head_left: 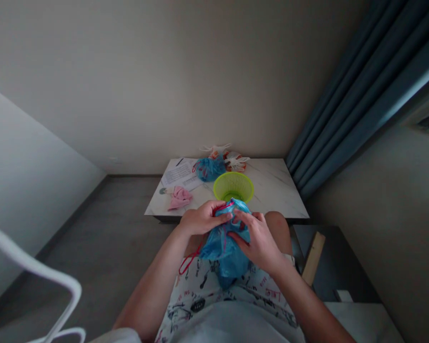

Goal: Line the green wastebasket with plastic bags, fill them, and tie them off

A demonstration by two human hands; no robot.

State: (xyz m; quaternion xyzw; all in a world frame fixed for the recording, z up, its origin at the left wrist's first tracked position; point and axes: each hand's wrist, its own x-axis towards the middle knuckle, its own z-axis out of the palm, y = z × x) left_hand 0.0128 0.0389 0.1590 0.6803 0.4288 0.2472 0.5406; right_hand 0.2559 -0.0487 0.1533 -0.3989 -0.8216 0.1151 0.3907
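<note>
A white marble-patterned tabletop [271, 190] stands against a plain, dimly lit grey wall [186, 85]; a pleated blue curtain [357, 95] hangs to its right, and dark grey floor [128, 224] lies on its left

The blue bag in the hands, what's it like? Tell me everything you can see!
The blue bag looks like thin, shiny, see-through plastic, crumpled and creased. A red cord loop dangles at its left side, and more red shows near the bunched top. The left hand pinches that top, while the right hand has fingers and thumb on it. Its lower part droops over the patterned clothing. I can't tell what's inside.
</note>
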